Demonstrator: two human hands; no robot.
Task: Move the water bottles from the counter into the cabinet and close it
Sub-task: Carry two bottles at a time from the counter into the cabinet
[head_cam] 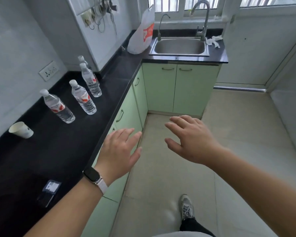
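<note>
Four water bottles are seen standing upright on the black counter [61, 151], in a row that runs from the middle left of the frame toward the upper left. The nearest bottle [59, 106] is placed just above a paper cup [21, 130] that lies on its side. The second bottle [83, 98] and the third bottle [91, 81] are set further up the row. The fourth bottle [82, 59] is partly hidden behind the third, so that little more than its cap and shoulder is shown. Each bottle's long axis is vertical, cap uppermost, so a grasp round the body from the side is judged to suit.

Nothing is held in either hand; on both, the fingers are spread and relaxed. The left hand [120, 151] is held at the lower centre, over the counter's front edge. The right hand [191, 139] is held to its right, over the floor. The bottles lie up and to the left of both hands, well apart from them, and the left hand is the nearer.

The green cabinet doors [126, 106] under the counter are all seen shut, and which one is meant cannot be told. One door handle [120, 115] lies just above the left fingertips in the frame. No bottle is judged to be moved yet.
</note>
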